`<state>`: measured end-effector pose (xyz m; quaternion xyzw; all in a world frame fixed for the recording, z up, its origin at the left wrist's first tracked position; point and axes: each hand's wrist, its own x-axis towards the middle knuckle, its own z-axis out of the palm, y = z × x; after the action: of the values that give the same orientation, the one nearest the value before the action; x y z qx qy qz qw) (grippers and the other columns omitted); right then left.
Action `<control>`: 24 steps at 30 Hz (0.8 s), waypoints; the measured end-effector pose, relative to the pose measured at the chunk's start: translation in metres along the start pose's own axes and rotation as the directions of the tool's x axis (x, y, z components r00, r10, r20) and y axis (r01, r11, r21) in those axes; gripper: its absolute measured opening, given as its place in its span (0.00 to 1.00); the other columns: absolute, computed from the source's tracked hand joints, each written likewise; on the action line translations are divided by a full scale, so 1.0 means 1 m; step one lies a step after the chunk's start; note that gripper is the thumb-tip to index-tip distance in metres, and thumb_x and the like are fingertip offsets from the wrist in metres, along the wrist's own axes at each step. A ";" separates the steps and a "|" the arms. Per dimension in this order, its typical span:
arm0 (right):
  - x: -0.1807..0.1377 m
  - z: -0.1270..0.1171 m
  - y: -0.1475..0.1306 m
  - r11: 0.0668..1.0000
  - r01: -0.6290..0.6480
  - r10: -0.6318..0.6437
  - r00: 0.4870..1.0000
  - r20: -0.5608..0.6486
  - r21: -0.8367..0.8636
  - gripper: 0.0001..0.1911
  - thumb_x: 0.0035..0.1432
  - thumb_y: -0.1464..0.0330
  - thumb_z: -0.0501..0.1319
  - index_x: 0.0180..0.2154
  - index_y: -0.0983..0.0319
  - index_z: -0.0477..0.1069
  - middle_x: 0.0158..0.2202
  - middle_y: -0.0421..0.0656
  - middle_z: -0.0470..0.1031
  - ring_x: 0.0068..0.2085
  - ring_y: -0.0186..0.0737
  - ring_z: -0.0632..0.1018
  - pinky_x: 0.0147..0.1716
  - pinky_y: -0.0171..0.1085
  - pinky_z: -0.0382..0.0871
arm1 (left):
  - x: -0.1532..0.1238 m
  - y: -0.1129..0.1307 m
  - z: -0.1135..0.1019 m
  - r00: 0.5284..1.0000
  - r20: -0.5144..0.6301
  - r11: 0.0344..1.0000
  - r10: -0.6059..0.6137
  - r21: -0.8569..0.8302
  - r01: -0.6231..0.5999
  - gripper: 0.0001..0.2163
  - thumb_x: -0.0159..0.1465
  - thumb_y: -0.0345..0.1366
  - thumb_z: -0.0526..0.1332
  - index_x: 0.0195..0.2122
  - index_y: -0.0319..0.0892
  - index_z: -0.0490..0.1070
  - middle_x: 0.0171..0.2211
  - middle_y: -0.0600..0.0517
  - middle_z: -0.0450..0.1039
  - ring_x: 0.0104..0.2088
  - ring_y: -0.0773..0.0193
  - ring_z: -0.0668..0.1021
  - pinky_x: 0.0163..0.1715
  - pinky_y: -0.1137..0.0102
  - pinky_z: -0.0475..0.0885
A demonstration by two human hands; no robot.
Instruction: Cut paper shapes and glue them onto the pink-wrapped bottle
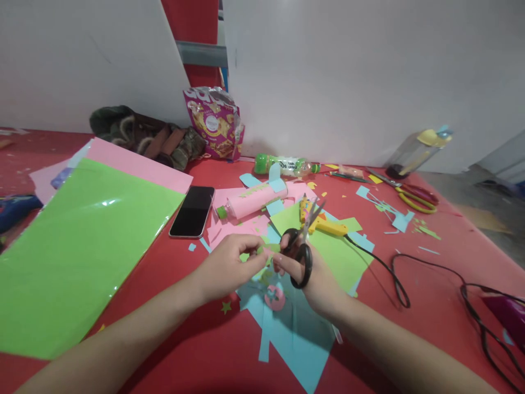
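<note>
My left hand (233,265) pinches a small piece of green paper (268,249) by its left side. Opposite it, my right hand (314,276) has its thumb and fingertips at the paper's other side. Black-handled scissors (303,241) hang on the right hand's fingers, blades parted slightly and pointing up and away. Beneath both hands lie blue paper (303,339) and a round pink cutout (274,298) with a blue shape on it. A small green star (226,307) rests on the red table below the left hand.
Ahead lies a bottle wrapped in pink paper (256,200), beside a yellow glue gun (326,224) with a black cord (394,273). A phone (192,212) and green sheets (82,246) are leftward. Farther back are a snack bag (215,123), a drink bottle (283,164) and yellow-red scissors (416,197).
</note>
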<state>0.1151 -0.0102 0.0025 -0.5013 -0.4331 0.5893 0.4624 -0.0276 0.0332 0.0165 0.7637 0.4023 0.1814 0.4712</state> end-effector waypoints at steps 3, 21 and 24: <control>0.000 -0.001 0.003 0.996 -0.082 0.079 0.987 0.142 0.018 0.18 0.46 0.57 0.59 0.29 0.61 0.55 0.22 0.34 0.58 0.23 0.30 0.63 0.22 0.32 0.58 | 0.002 0.000 -0.008 0.996 -0.085 1.000 -0.007 -0.030 0.005 0.11 0.57 0.36 0.50 0.19 0.38 0.59 0.17 0.58 0.53 0.20 0.73 0.59 0.19 0.77 0.55; -0.002 -0.008 0.001 0.977 -0.176 0.211 0.892 0.399 -0.124 0.20 0.47 0.57 0.59 0.40 0.61 0.64 0.25 0.36 0.58 0.21 0.28 0.63 0.20 0.31 0.61 | -0.002 0.004 -0.033 0.998 -0.055 0.991 -0.024 -0.131 0.016 0.11 0.56 0.37 0.52 0.20 0.38 0.61 0.18 0.57 0.56 0.20 0.73 0.61 0.20 0.76 0.57; -0.002 -0.009 -0.003 0.977 -0.167 0.207 0.885 0.418 -0.130 0.23 0.45 0.55 0.60 0.40 0.61 0.64 0.24 0.35 0.58 0.20 0.27 0.63 0.20 0.32 0.60 | -0.003 0.004 -0.033 1.000 0.003 0.989 0.012 -0.145 -0.011 0.10 0.56 0.36 0.52 0.20 0.37 0.63 0.19 0.57 0.57 0.21 0.73 0.61 0.21 0.76 0.58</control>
<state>0.1244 -0.0115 0.0047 -0.4191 -0.4998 0.7068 0.2738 -0.0494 0.0490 0.0371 0.7299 0.3829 0.2116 0.5253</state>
